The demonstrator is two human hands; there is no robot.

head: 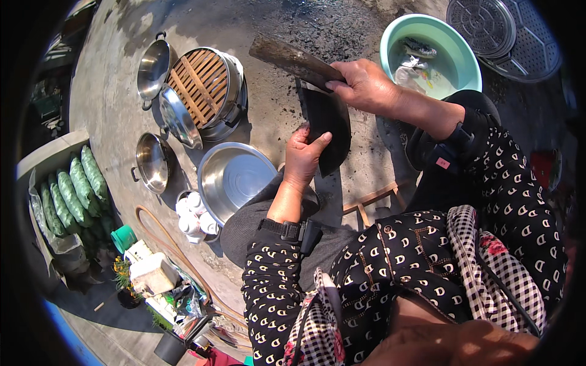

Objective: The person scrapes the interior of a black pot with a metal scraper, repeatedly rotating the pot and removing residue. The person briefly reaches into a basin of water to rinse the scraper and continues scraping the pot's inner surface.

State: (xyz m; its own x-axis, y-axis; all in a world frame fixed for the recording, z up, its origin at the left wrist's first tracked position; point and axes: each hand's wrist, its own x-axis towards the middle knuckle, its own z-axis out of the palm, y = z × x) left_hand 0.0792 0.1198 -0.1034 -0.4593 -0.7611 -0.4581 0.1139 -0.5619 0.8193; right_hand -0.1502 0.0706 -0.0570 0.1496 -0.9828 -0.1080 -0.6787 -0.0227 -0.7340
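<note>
My left hand [303,153] grips the rim of a black, soot-coated round pan [333,116], tilted up on its edge between my knees. The thumb lies on the dark face and the fingers curl behind the near-left edge. In my right hand [364,87] is a long, flat, worn brown strip [293,60], of wood or rusted metal, I cannot tell which. It points to the far left and crosses over the pan's upper edge. Black crumbs [336,34] lie scattered on the concrete beyond the pan.
At the right stands a green basin [387,48] of water with cloths, beside perforated steamer trays [526,50]. Leftward are a bamboo-slatted steamer [197,87], steel pots [153,162], a large steel basin [238,176] and white cups [192,215]. A hose [174,249] runs near stacked clutter [153,274].
</note>
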